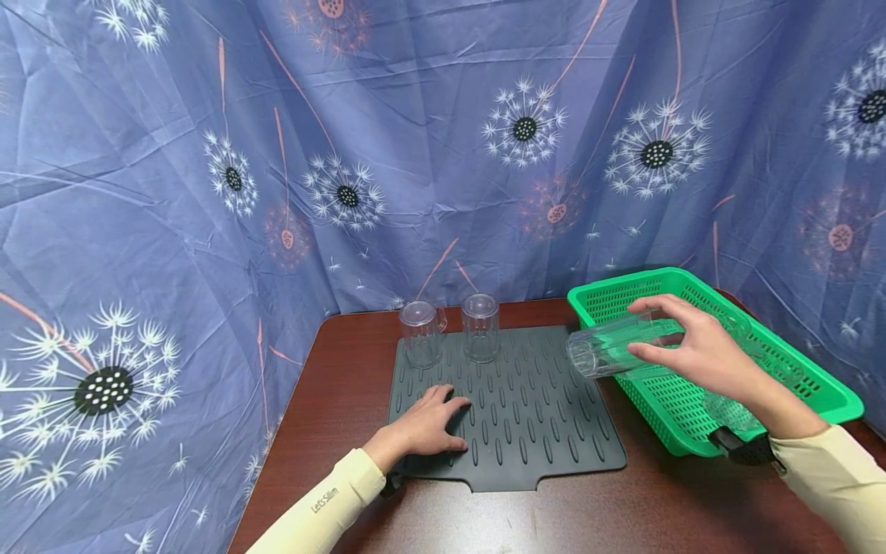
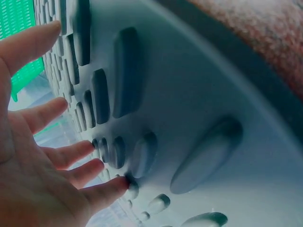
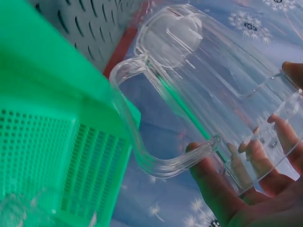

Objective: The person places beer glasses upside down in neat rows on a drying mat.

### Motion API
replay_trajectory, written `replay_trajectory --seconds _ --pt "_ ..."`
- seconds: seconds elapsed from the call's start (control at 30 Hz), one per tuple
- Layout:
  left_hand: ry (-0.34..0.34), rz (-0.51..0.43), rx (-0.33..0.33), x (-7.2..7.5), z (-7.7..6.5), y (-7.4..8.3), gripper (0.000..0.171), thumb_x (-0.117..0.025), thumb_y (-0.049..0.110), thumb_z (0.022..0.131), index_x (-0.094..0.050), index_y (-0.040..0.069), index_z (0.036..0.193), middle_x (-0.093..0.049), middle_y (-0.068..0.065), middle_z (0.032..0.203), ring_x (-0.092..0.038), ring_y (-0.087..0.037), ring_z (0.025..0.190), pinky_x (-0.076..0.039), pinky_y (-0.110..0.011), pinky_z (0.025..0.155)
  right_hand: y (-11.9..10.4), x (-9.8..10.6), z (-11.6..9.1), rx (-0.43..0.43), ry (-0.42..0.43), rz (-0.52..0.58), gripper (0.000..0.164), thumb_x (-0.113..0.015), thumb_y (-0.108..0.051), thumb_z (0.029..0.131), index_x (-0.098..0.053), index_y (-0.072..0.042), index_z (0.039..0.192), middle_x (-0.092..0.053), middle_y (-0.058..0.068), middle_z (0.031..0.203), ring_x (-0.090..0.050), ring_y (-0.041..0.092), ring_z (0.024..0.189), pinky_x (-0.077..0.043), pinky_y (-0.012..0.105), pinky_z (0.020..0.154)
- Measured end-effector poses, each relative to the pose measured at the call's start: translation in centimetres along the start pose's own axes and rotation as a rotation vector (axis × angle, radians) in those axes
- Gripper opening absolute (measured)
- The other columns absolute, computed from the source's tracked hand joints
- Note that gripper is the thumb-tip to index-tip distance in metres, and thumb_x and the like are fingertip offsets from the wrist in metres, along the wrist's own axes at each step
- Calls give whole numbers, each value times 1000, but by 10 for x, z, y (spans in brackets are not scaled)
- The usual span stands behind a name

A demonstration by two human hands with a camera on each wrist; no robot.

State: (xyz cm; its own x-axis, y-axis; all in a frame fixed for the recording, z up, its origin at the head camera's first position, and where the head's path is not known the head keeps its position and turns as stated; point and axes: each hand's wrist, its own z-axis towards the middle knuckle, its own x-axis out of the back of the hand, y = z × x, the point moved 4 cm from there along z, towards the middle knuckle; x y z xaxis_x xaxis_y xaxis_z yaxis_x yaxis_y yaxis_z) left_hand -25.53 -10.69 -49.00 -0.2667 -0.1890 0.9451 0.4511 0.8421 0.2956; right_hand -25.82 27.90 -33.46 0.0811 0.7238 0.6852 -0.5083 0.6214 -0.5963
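Note:
My right hand (image 1: pixel 713 358) grips a clear mug (image 1: pixel 597 354) near its rim. The mug lies almost sideways in the air by the basket's left wall, its base toward the mat. In the right wrist view its handle (image 3: pixel 163 165) shows, with a finger close to the handle's end. Fingers spread, my left hand (image 1: pixel 429 423) is at the left part of the dark grey ridged mat (image 1: pixel 526 454); its fingertips appear to touch the ridges. Two more clear mugs, (image 1: pixel 421 335) the left one with its handle visible, stand bottom up at the mat's back left.
A green perforated basket (image 1: pixel 846 406) stands at the right of the brown table (image 1: pixel 325 400), with more clear glassware (image 1: pixel 730 412) inside, hard to make out. A blue dandelion-print curtain (image 1: pixel 429 154) hangs behind and at the left.

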Motion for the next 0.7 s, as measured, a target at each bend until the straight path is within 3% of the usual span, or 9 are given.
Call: replay_trajectory --seconds 0.23,0.5,0.7 --pt "4 -13 -3 1 0 -1 72 -75 45 88 -48 20 149 -35 -17 158 -32 -33 147 -38 -53 112 2 -17 2 -119 1 81 45 -79 -24 89 -59 -25 130 -56 -5 131 -57 -4 106 -51 13 80" --pt "-3 -44 0 3 1 -2 70 -73 45 90 -48 20 150 -34 -17 159 -31 -33 148 -37 -53 113 3 -34 1 -190 -20 118 48 -75 -32 92 -56 -23 135 -57 3 133 -54 9 115 -52 23 78" --pt "-1 -69 -3 5 0 -1 69 -73 43 90 -48 19 150 -34 -18 159 -31 -33 148 -37 -54 112 2 -47 1 -235 -12 255 48 -74 -29 94 -55 -18 136 -57 8 131 -56 16 112 -58 29 76"
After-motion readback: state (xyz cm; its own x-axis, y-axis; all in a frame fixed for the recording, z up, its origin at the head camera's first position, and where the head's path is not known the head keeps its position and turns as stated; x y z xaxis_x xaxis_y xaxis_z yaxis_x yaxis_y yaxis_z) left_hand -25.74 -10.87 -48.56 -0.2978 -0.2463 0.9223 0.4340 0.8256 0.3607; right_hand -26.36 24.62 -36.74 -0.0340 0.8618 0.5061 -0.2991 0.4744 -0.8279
